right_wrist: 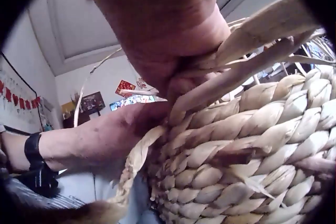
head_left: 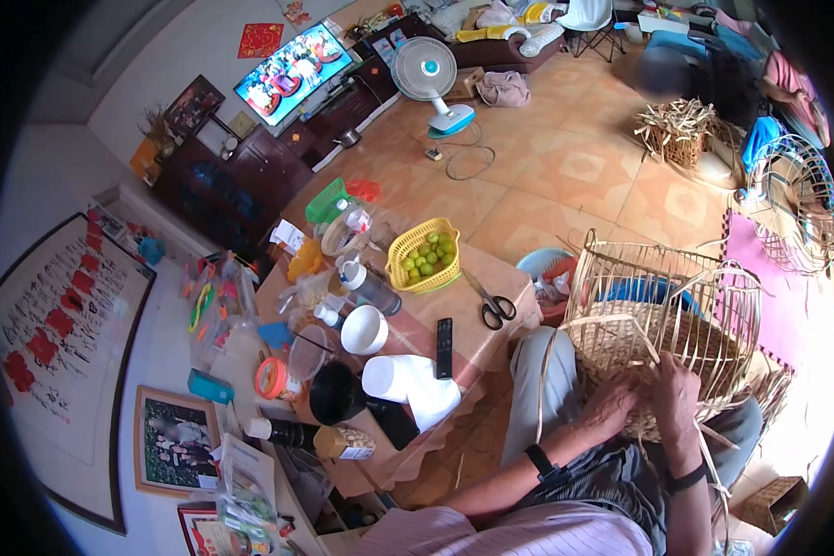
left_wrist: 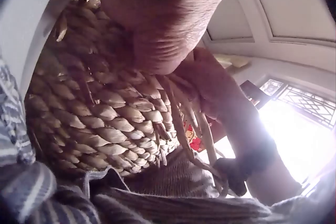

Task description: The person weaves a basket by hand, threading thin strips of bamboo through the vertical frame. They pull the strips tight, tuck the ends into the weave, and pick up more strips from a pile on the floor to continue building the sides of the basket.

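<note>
Half-woven basket [head_left: 663, 306] on lap, under both hands; bare upright ribs beyond fingertips. Cluttered surface [head_left: 408, 310] left of left hand, well apart from it; yellow fruit basket [head_left: 433, 283] and scissors [head_left: 489, 304] on it. Left hand [head_left: 612, 406]: fingers curled, gripping woven wall low on basket. Right hand [head_left: 676, 389]: just beside left, touching it, pinching flat strands [right_wrist: 247, 50] against weave.
</note>
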Tool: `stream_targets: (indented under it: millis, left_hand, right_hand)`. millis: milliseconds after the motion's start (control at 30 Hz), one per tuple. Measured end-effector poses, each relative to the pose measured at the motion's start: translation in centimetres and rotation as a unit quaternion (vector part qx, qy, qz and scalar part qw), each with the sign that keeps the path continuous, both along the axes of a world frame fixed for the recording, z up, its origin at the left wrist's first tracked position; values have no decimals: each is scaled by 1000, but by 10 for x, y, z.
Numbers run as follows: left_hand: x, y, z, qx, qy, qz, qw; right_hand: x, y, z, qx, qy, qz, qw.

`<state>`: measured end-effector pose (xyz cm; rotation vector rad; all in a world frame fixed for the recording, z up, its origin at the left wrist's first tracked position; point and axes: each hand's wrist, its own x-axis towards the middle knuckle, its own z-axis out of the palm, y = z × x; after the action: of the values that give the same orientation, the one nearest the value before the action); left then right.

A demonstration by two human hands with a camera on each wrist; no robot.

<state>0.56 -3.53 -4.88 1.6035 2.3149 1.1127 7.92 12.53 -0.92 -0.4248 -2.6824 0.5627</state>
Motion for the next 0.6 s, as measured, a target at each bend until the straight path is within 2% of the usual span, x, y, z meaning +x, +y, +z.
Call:
stream_targets:
  millis: [133, 300, 400, 600]
  left_hand:
    - [-4, -2, -5, 6, 28, -13, 1000]
    - [0, -2, 4, 13, 8, 0, 1000]
    - [-2, -2, 1, 19, 5, -5, 1000]
    - [1, -3, 7, -22, 17, -3, 1000]
  right_hand:
    - [7, -7, 2, -9, -17, -53, 998]
    - [25, -2, 4, -95, -5, -24, 995]
    - [32, -9, 3, -112, 79, -37, 990]
    - [38, -5, -1, -157, 54, -37, 985]
